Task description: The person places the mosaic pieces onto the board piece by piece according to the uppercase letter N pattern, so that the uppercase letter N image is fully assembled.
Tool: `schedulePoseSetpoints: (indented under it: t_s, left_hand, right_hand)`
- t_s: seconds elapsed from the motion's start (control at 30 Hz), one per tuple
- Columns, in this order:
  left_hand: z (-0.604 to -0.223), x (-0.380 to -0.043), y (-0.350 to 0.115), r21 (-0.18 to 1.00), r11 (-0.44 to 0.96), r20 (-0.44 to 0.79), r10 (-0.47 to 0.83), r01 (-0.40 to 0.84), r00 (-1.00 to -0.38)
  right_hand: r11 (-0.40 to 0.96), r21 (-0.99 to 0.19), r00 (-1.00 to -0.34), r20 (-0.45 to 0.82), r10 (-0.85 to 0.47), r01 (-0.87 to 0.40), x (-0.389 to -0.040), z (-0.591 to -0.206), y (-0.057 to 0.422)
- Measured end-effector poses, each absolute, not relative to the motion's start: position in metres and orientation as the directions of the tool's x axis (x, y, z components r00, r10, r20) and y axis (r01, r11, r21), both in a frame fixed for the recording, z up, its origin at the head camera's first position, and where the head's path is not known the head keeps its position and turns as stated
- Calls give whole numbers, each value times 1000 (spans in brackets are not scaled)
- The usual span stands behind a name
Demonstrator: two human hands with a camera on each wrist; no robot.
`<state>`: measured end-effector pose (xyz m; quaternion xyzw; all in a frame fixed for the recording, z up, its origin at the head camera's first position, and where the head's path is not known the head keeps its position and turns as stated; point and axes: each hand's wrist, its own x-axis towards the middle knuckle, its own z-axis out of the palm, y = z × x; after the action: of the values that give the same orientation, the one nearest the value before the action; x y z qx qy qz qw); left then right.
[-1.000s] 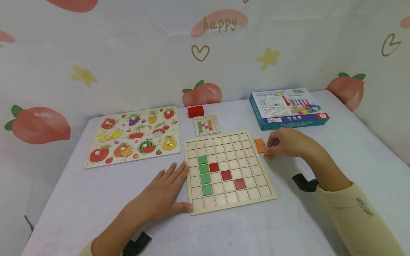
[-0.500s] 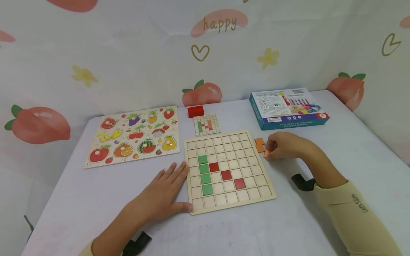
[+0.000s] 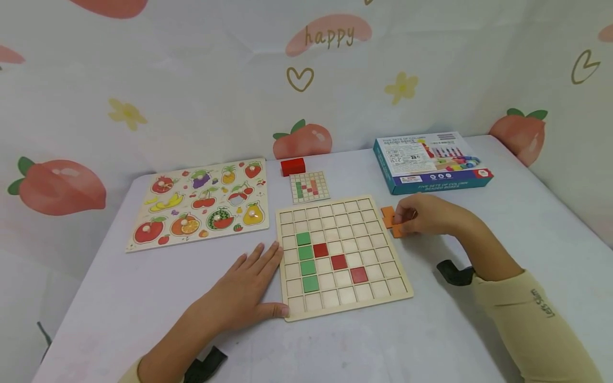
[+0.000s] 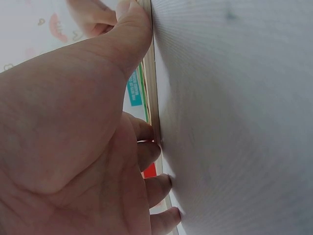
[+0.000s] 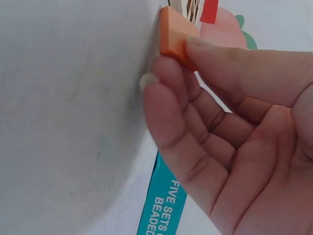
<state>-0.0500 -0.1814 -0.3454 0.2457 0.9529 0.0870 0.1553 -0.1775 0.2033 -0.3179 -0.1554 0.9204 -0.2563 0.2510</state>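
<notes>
Beside a gridded wooden board (image 3: 330,299), my left hand (image 3: 246,290) lies flat, fingertips at its left edge and thumb on the near left corner. Several green tiles (image 3: 308,267) form a column on the board, and three red tiles (image 3: 338,261) run diagonally to the right of them. Off the board's right edge, my right hand (image 3: 428,215) pinches an orange tile (image 5: 176,36) between thumb and finger, low at the table. Other orange tiles (image 3: 388,211) lie just beyond it, partly hidden behind the fingers.
A small pattern card (image 3: 309,187) and a red block (image 3: 293,167) lie behind the board. To the left is a fruit peg puzzle (image 3: 225,198). A flat blue-and-white box (image 3: 431,183) stands at the back right, behind the right hand.
My right hand has shifted slightly left, and the orange tile in its fingers, tilted half a second ago, now lies flatter beside the other orange tiles. The left hand has stayed put.
</notes>
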Motion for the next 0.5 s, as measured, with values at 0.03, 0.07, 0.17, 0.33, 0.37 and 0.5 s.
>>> schedulePoseSetpoints:
  t_s: [0.03, 0.07, 0.17, 0.33, 0.37, 0.5]
  left_hand:
    - [-345, -50, -181, 246, 863, -251, 497, 442, -831]
    - [-345, -50, -181, 250, 861, -249, 499, 443, -830]
    - [-344, -50, -181, 251, 861, -248, 500, 443, -830]
    - [-344, -50, -181, 249, 862, -248, 498, 443, -831]
    - [-345, -50, -181, 248, 862, -248, 498, 442, -831]
    - [-344, -50, -182, 246, 864, -252, 495, 439, -832]
  right_hand:
    - [816, -557, -828, -379, -413, -152, -178, -318, 203]
    - [812, -565, -830, -377, -411, -145, -178, -317, 204]
    - [800, -585, -832, -374, -409, -131, -178, -317, 204]
    - [789, -605, -840, -370, -398, -107, -178, -317, 204]
    - [787, -609, -841, -370, -394, -101, -178, -317, 204]
    - [781, -618, -844, -371, -388, -88, -179, -317, 204]
